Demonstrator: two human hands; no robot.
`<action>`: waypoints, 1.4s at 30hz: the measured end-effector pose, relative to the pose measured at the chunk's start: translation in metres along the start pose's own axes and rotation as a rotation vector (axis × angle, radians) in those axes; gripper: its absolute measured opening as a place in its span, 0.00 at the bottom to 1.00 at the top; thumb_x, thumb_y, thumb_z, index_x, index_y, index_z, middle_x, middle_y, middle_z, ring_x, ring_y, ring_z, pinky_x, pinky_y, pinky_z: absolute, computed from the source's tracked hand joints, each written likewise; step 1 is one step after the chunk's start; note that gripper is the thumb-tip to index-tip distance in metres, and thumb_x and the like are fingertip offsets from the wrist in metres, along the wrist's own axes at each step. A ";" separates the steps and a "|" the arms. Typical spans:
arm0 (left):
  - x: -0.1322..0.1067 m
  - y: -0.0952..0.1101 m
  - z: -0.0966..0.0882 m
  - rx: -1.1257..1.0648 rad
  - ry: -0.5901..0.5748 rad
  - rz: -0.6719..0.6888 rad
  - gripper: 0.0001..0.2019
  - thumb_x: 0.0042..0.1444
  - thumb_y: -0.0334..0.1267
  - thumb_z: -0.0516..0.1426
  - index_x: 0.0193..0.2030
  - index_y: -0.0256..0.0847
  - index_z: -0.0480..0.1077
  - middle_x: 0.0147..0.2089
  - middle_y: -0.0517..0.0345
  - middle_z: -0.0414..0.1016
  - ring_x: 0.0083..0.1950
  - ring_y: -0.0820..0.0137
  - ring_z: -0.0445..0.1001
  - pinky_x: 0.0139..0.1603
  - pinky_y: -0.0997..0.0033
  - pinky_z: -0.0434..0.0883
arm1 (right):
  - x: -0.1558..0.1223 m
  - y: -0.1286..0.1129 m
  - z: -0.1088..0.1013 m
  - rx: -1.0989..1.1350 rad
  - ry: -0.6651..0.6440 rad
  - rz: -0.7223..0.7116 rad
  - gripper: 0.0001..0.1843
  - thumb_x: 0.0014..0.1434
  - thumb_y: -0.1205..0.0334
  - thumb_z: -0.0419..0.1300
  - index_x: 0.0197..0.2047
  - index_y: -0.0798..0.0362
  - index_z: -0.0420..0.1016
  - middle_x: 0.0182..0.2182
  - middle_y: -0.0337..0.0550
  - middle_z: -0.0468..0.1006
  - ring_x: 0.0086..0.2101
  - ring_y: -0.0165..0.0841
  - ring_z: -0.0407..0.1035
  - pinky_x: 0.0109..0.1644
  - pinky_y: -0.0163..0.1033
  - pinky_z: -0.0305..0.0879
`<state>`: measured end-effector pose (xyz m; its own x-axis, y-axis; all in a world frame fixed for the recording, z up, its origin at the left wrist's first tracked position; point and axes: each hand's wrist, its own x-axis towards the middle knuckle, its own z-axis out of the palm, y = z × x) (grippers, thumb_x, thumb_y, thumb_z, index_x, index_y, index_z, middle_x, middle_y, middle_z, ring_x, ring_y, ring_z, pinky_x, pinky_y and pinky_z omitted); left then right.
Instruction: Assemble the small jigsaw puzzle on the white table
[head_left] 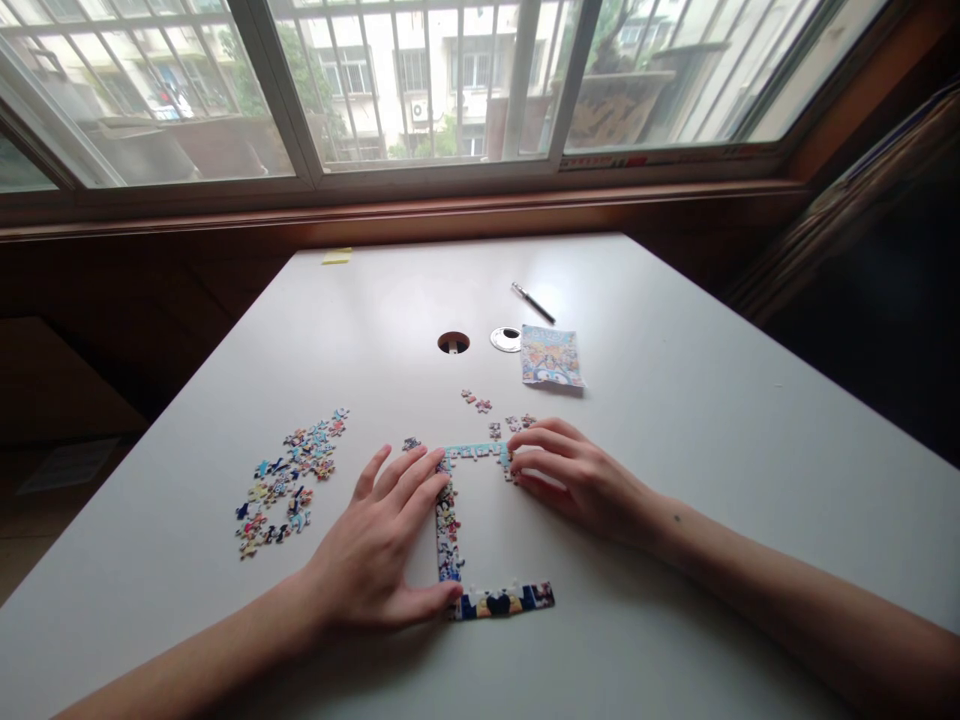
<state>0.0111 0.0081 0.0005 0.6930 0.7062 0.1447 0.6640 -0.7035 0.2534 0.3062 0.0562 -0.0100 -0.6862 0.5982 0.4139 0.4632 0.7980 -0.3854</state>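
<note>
A partly joined jigsaw frame [450, 540] lies on the white table [675, 420]: a left side strip, a pale blue top strip [474, 452] and a dark bottom strip [504, 600]. My left hand [382, 550] lies flat beside the left strip, fingers stretched out along it, thumb at the bottom corner. My right hand [570, 475] rests at the right end of the top strip, fingers curled and pressed against the end pieces. A heap of loose pieces [289, 480] lies left of my left hand. A few stray pieces [495, 415] lie beyond the frame.
A small printed picture card [551, 356] lies past the frame, with a white cable-hole cap [505, 339], an open cable hole [453, 343] and a pen [532, 302] near it. A yellow note [337, 256] sits at the far edge. Windows run along the wall beyond.
</note>
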 end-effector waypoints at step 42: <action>0.000 0.001 -0.003 -0.002 0.002 -0.006 0.36 0.52 0.53 0.60 0.65 0.41 0.60 0.70 0.47 0.59 0.70 0.49 0.55 0.73 0.42 0.36 | 0.001 0.000 0.000 0.012 0.004 -0.003 0.05 0.65 0.66 0.57 0.41 0.50 0.74 0.44 0.47 0.78 0.46 0.38 0.69 0.50 0.46 0.69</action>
<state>0.0109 0.0075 0.0032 0.6885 0.7107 0.1446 0.6678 -0.6989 0.2561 0.3053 0.0572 -0.0098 -0.6851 0.5963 0.4184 0.4546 0.7988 -0.3940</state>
